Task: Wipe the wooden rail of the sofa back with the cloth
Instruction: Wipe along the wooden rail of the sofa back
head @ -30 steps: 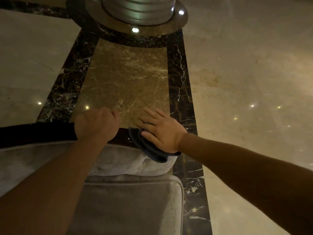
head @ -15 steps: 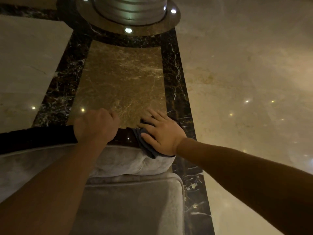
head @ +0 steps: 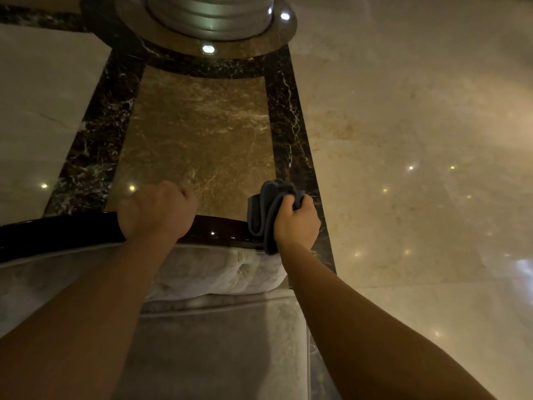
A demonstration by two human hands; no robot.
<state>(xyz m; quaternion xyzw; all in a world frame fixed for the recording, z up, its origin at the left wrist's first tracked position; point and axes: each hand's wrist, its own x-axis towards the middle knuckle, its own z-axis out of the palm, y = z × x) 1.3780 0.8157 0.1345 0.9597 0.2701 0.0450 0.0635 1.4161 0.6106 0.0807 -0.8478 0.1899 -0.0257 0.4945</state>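
We see the right hand (head: 297, 223) curled tight around a dark grey cloth (head: 266, 209), so the hand is grasping the cloth in a fist. The cloth is bunched and folded, and part of it sticks up above the fingers while part hangs down on the left side of the hand. The bottom of the cloth touches the right end of the wooden rail (head: 222, 229). The left hand (head: 157, 212) is closed in a fist too, and it sits on top of the rail, a bit away from the right hand. We cannot tell if its fingers wrap around the rail or only press on it. The rail is dark and shiny, and it runs from the left edge of the view across to the cloth. Just under the rail we see the soft grey sofa back cushion (head: 219, 269), and lower down the grey seat cushion (head: 219, 350). Past the rail lies a shiny marble floor (head: 403, 111) with dark stripes and small spots of light. At the top stands the round base of a column (head: 210, 13).
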